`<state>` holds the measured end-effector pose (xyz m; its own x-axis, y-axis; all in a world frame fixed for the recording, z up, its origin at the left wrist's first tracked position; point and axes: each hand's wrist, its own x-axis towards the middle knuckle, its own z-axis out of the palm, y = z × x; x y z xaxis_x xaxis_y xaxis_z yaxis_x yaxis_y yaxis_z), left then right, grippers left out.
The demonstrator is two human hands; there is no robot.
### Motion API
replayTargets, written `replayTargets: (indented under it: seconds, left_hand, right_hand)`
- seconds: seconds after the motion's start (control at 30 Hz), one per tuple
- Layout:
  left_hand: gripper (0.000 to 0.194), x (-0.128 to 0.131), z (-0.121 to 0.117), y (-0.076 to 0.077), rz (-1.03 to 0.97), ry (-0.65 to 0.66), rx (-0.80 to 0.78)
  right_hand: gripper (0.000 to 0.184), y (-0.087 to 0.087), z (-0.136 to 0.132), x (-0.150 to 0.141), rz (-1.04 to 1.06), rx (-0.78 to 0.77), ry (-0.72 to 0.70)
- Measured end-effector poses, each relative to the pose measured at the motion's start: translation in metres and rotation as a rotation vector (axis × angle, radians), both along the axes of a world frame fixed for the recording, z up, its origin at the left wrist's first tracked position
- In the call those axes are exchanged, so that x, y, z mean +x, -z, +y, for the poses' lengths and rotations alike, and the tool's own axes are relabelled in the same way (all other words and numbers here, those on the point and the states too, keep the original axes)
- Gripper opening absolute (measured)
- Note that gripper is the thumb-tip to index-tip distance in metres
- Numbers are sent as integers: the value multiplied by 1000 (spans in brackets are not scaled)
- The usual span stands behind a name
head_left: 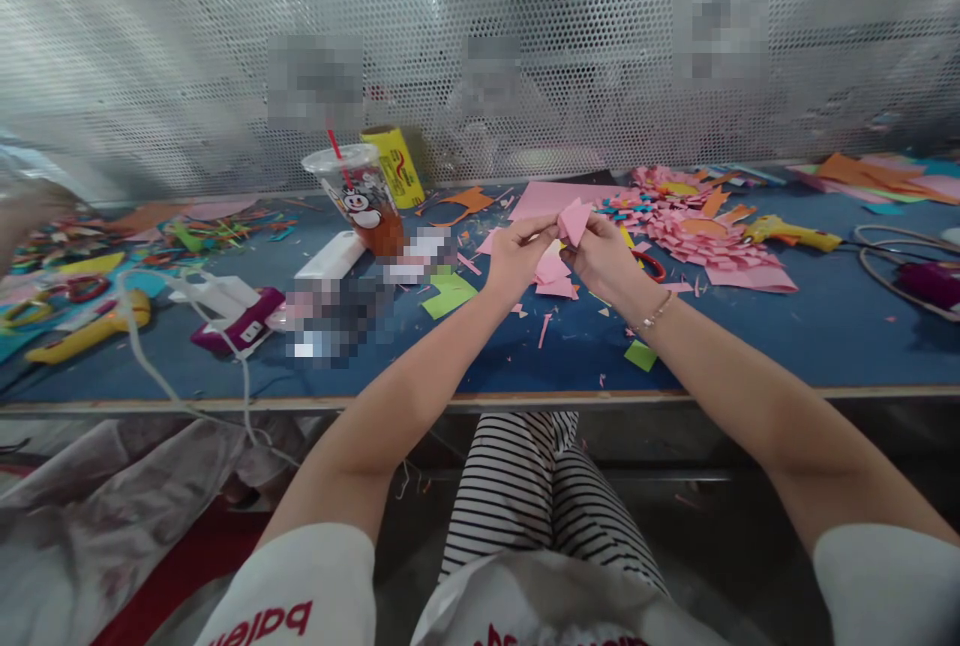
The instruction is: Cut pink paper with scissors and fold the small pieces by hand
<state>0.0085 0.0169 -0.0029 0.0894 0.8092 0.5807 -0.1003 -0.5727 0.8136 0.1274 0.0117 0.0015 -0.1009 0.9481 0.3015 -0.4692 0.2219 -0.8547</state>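
Between both hands, above the blue table, is a folded piece of pink paper [574, 220] with a pointed shape. My left hand [521, 251] pinches its left side with thumb and fingers. On the other side, my right hand [601, 251] grips it, its fingers partly behind the paper. Below the hands lie loose pink paper pieces [553, 274], and red-handled scissors [651, 266] show partly beside my right wrist. Just beyond is a larger pink sheet [551, 196]. A heap of folded pink paper pieces [694, 226] spreads to the right.
A drink cup with a straw [367, 201] stands left of my hands, by a yellow can-like container [397, 166]. Yellow glue guns lie right [795, 232] and left [90, 331], with cords. A purple power strip [238, 321] sits left. Another person's arm [34, 211] is at far left.
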Motion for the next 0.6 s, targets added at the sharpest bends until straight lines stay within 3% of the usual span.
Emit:
replayTargets:
  seconds: [0.37,0.6]
  left_hand:
    - [36,10,-12,2,131,-87,5]
    - [18,12,-7,6,34,-60,-78]
  right_hand:
    - [18,11,9,-2,54,83,-3]
    - [17,12,7,-6,-8,65,72]
